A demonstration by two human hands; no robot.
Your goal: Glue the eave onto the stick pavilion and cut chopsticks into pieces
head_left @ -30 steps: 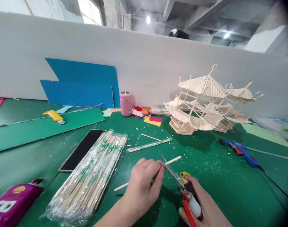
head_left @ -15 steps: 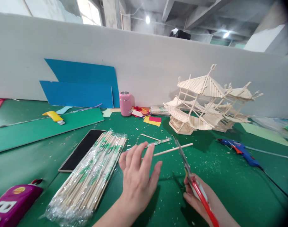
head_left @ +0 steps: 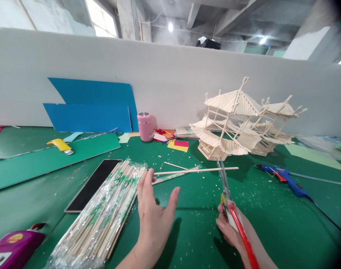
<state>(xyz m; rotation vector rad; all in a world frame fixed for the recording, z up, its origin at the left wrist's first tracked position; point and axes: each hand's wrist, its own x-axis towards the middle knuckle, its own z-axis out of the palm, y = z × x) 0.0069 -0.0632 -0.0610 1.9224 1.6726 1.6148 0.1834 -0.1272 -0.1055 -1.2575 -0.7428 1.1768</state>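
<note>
Your right hand [head_left: 233, 236] is closing round the scissors [head_left: 225, 186], with the blades pointing away from you and the red handle running back towards you. The blades are crossing the stick [head_left: 206, 170] near its right end; you are not showing clearly whether they are gripping it. Your left hand [head_left: 153, 213] is standing upright with its thumb spreading well apart from the fingers. The stick's left end is meeting those fingers at their tips, but I cannot tell whether they are pinching it. The stick is lying nearly level across your view, in front of the model [head_left: 232, 108].

Just left of your left hand, the pack [head_left: 103, 213] is resting on the green table [head_left: 198, 239], partly covering the phone [head_left: 89, 190]. Beyond your left hand, a short stick [head_left: 174, 164] and a wrapped pair [head_left: 170, 177] are lying near each other among scattered crumbs. To the right of your scissors, the blue glue gun [head_left: 285, 179] is lying on its side. Farther back, the pink flask [head_left: 145, 129] is standing by the wall [head_left: 165, 74].
</note>
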